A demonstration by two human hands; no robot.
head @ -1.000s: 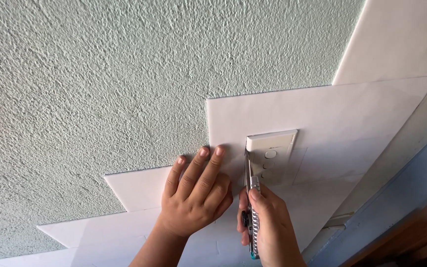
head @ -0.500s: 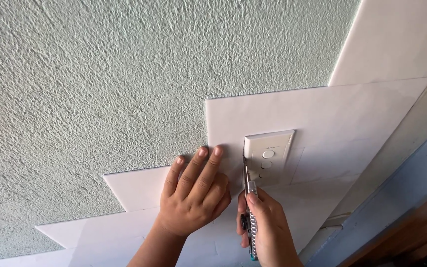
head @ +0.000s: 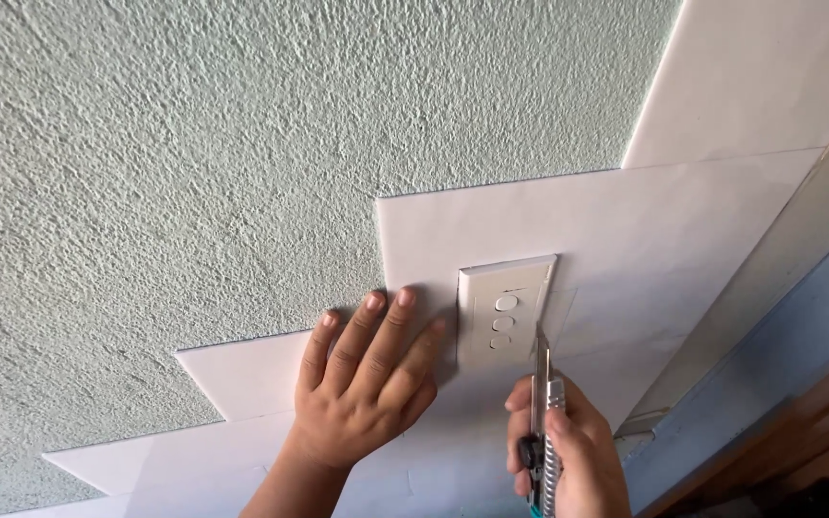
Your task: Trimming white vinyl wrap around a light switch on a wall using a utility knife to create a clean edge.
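The right hand [head: 568, 451] is clamped around a utility knife [head: 541, 412], fingers wrapped on the handle. The knife's long axis runs near-to-far, and the blade tip sits at the right edge of the switch plate [head: 506, 312], about level with the lowest of its three round buttons.

The switch plate is a white rectangle, its long axis also near-to-far and roughly parallel to the blade. It shows through a cut-out in the white panel sheet [head: 645, 230] that covers this part of the wall.

The left hand [head: 367, 384] lies flat on the sheet just left of the plate. Its fingers are together and pointing far, holding nothing, and the index fingertip touches or nearly touches the plate's left edge; the view doesn't settle which.

So the plate lies between the two hands, just far of the right hand's fingers and just right of the left's. The right hand alone carries the tool.

The textured pale green wall [head: 194, 144] is bare to the left and far. More white sheets overlap stepwise at the near left.
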